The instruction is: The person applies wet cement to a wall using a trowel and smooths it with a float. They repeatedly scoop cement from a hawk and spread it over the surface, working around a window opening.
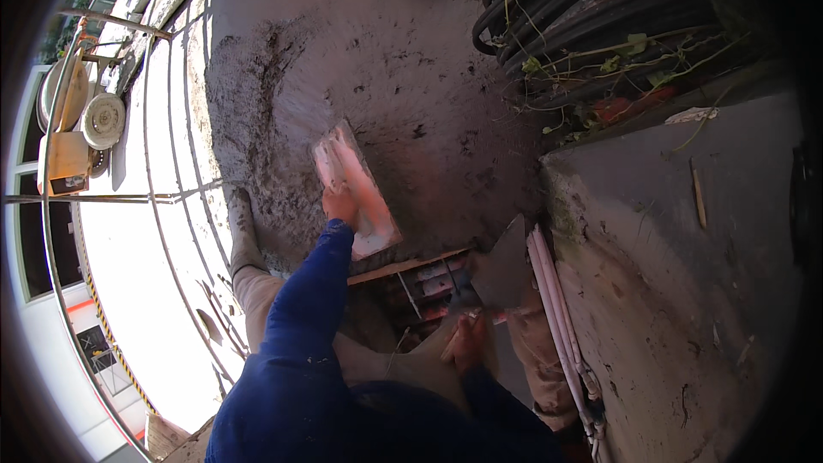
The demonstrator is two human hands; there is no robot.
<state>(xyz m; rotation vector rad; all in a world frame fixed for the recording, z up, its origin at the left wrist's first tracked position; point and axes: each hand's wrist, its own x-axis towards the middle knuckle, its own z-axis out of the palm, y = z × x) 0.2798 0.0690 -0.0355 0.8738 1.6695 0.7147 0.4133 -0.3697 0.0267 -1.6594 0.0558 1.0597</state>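
Observation:
My left hand [339,206] is closed on the handle of a rectangular plastering float [375,225], which lies on wet grey mortar [446,120] in the middle of the view. My right hand [467,339], lower right, grips a pointed trowel [499,266] by its handle, its dark blade held up beside the mortar's near edge. A strip of board [407,264] runs along that edge, with an opening and pipes or bars below it.
Coiled black hoses [583,0] with vines lie upper right. A grey concrete block [651,249] and pinkish pipes [561,326] flank my right. At left are a sunlit ledge with thin rods, a railing [116,199] and a yellowish machine [62,163]. My legs are beneath me.

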